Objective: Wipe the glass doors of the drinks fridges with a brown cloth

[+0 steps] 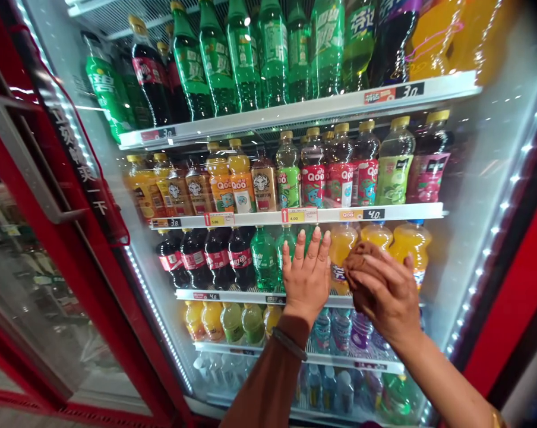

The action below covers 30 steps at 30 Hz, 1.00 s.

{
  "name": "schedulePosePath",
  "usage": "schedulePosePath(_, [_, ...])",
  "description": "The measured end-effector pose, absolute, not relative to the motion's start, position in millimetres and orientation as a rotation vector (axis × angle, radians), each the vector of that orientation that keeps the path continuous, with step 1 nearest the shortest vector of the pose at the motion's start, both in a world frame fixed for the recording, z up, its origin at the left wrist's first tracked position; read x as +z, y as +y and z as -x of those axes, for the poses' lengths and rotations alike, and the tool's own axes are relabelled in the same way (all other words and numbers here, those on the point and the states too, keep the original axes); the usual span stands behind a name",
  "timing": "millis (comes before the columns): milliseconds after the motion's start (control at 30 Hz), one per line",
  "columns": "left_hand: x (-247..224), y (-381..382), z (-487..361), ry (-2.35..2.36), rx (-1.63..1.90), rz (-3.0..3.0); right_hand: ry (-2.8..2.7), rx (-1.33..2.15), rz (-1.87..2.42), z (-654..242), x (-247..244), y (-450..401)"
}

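Note:
My left hand (307,276) is raised with the palm forward and its fingers stretched out, holding nothing. It appears to lie flat on the glass front of a drinks fridge, over the third shelf, and hides some green bottles (265,258) there. A dark band circles that wrist. To its right, my right hand (387,294) is closed around a crumpled brown cloth (360,261), which is bunched in front of orange drink bottles (413,246). Part of the cloth is hidden behind my fingers.
Several lit shelves hold rows of bottles; a white shelf edge (250,221) with price tags runs above my hands. On the left are a red door frame (90,238) and a grey handle (28,160). Another red frame (513,285) borders the right side.

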<state>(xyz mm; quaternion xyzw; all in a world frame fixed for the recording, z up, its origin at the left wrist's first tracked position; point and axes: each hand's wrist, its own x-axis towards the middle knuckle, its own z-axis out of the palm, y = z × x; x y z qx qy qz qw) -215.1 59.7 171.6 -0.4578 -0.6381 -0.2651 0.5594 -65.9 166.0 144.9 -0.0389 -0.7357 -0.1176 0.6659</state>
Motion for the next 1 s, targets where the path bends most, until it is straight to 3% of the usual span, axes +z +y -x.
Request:
schedulePosePath(200, [172.4,59.8,214.5,-1.457,-0.701,1.058,-1.487,-0.173,0.18,96.3,197.7,152.4])
schedulePosePath(467, [172.6,59.8,216.5,-1.452,-0.718,1.033,-1.667,-0.308,0.022,79.8,127.9,154.9])
schedulePosePath(733, [173.7,60.0,215.2,-1.435,-0.736,1.034,-1.519,-0.228,0.143,101.6,198.7,147.3])
schedulePosePath(1000, [171.0,58.9,220.1,-1.417,-0.722,1.056,-1.664,-0.289,0.017,87.8,121.2,145.8])
